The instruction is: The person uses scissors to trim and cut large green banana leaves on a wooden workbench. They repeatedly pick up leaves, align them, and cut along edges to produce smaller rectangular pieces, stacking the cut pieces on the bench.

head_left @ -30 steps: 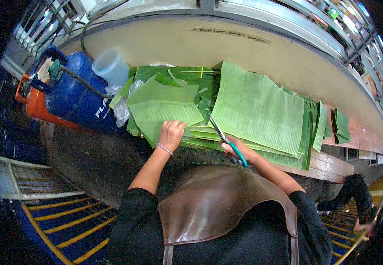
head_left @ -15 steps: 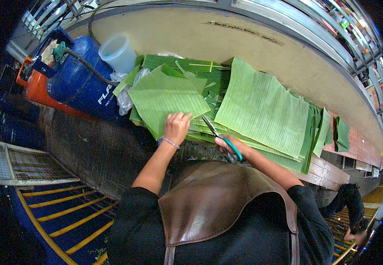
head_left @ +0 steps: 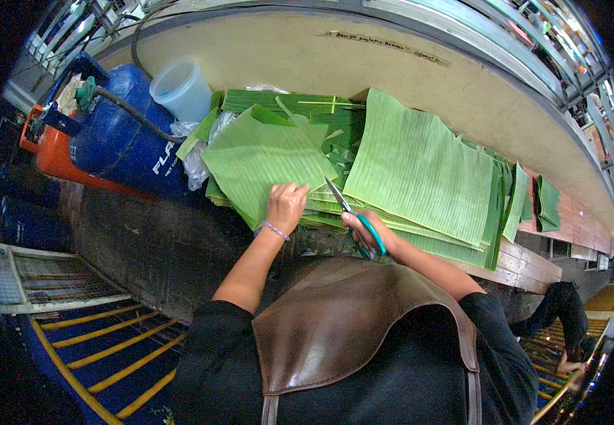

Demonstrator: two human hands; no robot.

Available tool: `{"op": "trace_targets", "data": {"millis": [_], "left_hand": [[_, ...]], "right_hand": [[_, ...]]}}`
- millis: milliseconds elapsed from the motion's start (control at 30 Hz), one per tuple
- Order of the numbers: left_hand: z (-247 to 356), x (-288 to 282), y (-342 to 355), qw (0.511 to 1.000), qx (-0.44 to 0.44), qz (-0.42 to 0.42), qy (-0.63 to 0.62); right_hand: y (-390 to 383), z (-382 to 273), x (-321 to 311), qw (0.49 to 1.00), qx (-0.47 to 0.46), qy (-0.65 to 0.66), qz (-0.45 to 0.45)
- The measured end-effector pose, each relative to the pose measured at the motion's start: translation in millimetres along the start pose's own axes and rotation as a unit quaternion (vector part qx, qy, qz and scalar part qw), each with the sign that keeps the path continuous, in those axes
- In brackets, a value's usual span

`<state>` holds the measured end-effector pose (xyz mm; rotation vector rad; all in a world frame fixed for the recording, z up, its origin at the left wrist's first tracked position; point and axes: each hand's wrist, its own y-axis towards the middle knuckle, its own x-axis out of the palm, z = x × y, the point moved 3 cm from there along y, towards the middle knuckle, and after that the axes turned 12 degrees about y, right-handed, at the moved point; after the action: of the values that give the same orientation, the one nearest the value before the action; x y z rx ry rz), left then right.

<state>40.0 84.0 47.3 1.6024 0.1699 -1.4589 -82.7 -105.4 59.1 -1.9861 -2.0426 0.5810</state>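
Observation:
My left hand (head_left: 287,207) is closed on the near edge of a loose piece of banana leaf (head_left: 264,159), which lies tilted over other leaves. In my right hand (head_left: 372,232) is a pair of scissors (head_left: 364,223) with teal handles. Its blades point up and left, just right of the held leaf's corner, and look closed or nearly so. Beside them on the right lies a stack of large cut banana leaves (head_left: 424,173). Smaller scraps and darker leaf strips (head_left: 307,104) lie behind the held piece. My left fingertips are partly hidden.
At the left stand a blue gas cylinder (head_left: 119,134) with a hose and an orange one (head_left: 59,156). A translucent bucket (head_left: 182,92) is next to them. A cream wall (head_left: 271,49) runs behind the leaves. Yellow railings (head_left: 101,358) lie low left. Another person (head_left: 558,319) is at lower right.
My view has shifted slightly. The scissors' blades have turned a little more upright beside the leaf's corner. My left hand keeps its grip on the banana leaf.

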Motion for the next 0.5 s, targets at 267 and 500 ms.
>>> {"op": "trace_targets", "data": {"millis": [267, 500], "left_hand": [[-17.2, -21.2, 17.4, 0.979, -0.122, -0.071, -0.15], [-197.2, -226.7, 101.1, 0.928, -0.263, 0.113, -0.24]], "right_hand": [[27.7, 9.4, -5.6, 0.999, 0.028, -0.018, -0.01], [36.6, 24.7, -7.0, 0.999, -0.008, -0.039, -0.025]]}}
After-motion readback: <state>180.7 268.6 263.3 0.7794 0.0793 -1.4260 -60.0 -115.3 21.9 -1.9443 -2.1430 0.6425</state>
